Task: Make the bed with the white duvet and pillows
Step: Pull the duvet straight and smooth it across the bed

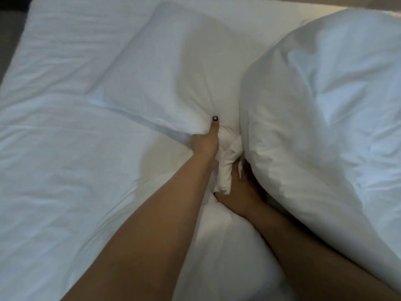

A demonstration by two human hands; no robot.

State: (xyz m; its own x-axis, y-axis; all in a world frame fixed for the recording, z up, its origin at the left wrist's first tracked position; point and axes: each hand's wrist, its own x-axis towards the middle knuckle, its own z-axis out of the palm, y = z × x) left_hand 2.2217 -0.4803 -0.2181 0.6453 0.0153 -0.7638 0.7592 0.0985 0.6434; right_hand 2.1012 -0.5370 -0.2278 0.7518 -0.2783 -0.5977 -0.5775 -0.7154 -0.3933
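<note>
Reaching from the bottom of the frame, two bare forearms meet at mid-frame over white bedding. Right hand (238,192), lower centre, lies against a twisted wad of white cloth (225,168); its fingers are tucked under the puffed duvet (321,101) that fills the right half, so the grip cannot be told. Left hand (206,142), just above, pinches the near corner of a pillow (169,68), thumb laid on top, fabric bunched under it. Pillow lies slantwise in the upper centre, flat on the sheet (54,137) that covers the left half of the bed. Duvet heaped and creased, not spread. Judged early: pillow not squared at the head, duvet to be drawn out and smoothed. A second pillow is not discernible.
</note>
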